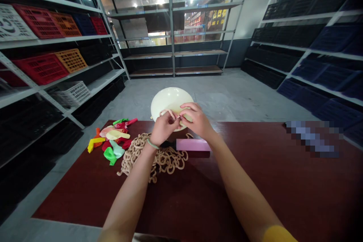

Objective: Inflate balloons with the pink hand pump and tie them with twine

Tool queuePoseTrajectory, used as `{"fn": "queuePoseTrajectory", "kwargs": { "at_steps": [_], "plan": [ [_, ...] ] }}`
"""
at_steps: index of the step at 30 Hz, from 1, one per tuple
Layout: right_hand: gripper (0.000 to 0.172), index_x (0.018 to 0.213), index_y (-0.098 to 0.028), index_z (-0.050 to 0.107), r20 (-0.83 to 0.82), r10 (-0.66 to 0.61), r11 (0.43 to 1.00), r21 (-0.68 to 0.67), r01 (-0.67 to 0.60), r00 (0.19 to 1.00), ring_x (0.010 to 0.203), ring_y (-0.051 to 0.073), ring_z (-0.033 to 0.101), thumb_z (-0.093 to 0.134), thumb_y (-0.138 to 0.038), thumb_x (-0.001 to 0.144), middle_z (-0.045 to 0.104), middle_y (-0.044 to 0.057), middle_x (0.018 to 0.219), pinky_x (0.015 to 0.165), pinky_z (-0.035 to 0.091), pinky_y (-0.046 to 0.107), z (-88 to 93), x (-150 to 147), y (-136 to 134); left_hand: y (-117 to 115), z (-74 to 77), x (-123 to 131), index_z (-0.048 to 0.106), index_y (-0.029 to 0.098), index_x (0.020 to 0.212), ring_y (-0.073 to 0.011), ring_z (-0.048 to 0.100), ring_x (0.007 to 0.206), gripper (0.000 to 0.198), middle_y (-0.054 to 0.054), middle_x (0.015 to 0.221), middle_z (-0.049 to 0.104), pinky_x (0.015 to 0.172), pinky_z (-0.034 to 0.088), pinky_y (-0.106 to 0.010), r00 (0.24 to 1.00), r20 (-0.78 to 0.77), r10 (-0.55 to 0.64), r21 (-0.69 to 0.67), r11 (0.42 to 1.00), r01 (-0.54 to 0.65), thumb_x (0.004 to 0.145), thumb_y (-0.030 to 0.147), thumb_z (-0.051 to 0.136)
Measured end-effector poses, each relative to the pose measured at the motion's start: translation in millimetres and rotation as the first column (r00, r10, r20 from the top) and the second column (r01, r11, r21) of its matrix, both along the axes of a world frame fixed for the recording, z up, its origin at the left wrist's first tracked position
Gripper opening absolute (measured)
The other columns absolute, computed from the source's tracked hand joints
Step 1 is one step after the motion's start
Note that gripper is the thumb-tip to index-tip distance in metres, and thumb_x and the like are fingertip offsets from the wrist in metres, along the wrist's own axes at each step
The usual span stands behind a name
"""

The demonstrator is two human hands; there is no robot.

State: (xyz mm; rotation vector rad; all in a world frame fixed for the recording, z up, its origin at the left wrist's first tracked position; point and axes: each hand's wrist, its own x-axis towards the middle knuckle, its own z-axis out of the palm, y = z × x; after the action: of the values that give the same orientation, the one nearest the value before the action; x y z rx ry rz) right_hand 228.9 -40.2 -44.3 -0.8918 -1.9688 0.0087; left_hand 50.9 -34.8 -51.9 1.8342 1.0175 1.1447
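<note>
A blown-up pale yellow balloon [170, 98] is just beyond my hands, at the table's far edge. My left hand [165, 126] is closed in a pinch at the balloon's neck. From the right, my right hand [196, 119] meets it there, thumb and forefinger pinched, the other fingers curved. A short pinkish-beige strand [170, 112] loops up by my left fingers; the exact grip is too small to make out. Beneath my hands lies a heap of curly beige cord [170, 160]. A pink tube [193, 145], perhaps a balloon pump, lies beside the cord, partly behind my right wrist.
Several limp coloured balloons [113, 140] are piled on the left of the dark red table [255, 181]. A blurred-out object [312, 138] lies at its right. Beyond are metal shelves [172, 55], coloured crates [42, 69] on the left and dark crates [326, 72] on the right.
</note>
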Motion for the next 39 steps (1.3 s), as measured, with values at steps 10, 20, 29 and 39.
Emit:
{"fn": "queuePoseTrajectory", "kwargs": {
  "at_steps": [10,20,29,39],
  "plan": [
    [0.013,0.082,-0.025,0.059,-0.071,-0.029,0.999,0.04,0.032,0.997,0.102,0.021,0.055,0.056,-0.014,0.084,0.06,0.004,0.098,0.094,0.047,0.043,-2.0,-10.9,0.2,-3.7,-4.7,9.6,0.058,0.019,0.087,-0.0156,0.069,0.069,0.016,-0.002,0.074,0.071,0.067,0.051,-0.026,0.954,0.034,0.298,0.089,0.95,-0.3,0.085,0.035,0.062],
    [0.01,0.087,-0.026,0.066,-0.113,0.016,1.0,-0.001,-0.017,0.994,0.103,0.02,0.057,0.057,-0.026,0.092,0.063,0.004,0.1,0.095,0.046,0.041,18.8,-7.2,-12.9,-4.1,-13.6,0.3,0.059,0.021,0.092,-0.015,0.068,0.07,0.017,-0.003,0.08,0.07,0.067,0.052,-0.026,0.957,0.089,0.274,0.241,0.927,-0.288,0.089,0.037,0.06],
    [0.019,0.099,-0.029,0.07,0.054,0.11,0.99,-0.095,-0.105,0.992,0.103,0.02,0.054,0.051,-0.028,0.096,0.065,0.002,0.1,0.094,0.046,0.04,27.7,6.8,-17.2,-7.4,-9.1,-5.5,0.063,0.021,0.087,-0.0155,0.068,0.071,0.013,-0.003,0.078,0.071,0.065,0.051,-0.024,0.982,0.035,0.186,0.273,0.943,-0.189,0.084,0.033,0.068],
    [0.021,0.094,-0.027,0.068,0.14,0.081,0.995,-0.074,-0.072,0.987,0.101,0.021,0.053,0.048,-0.027,0.097,0.065,0.003,0.095,0.091,0.047,0.039,22.0,7.4,-14.0,-6.5,-2.0,-9.1,0.066,0.022,0.089,-0.0163,0.067,0.074,0.013,-0.004,0.081,0.072,0.069,0.05,-0.025,0.989,-0.061,0.132,0.238,0.965,-0.114,0.086,0.035,0.065]
  ]
}}
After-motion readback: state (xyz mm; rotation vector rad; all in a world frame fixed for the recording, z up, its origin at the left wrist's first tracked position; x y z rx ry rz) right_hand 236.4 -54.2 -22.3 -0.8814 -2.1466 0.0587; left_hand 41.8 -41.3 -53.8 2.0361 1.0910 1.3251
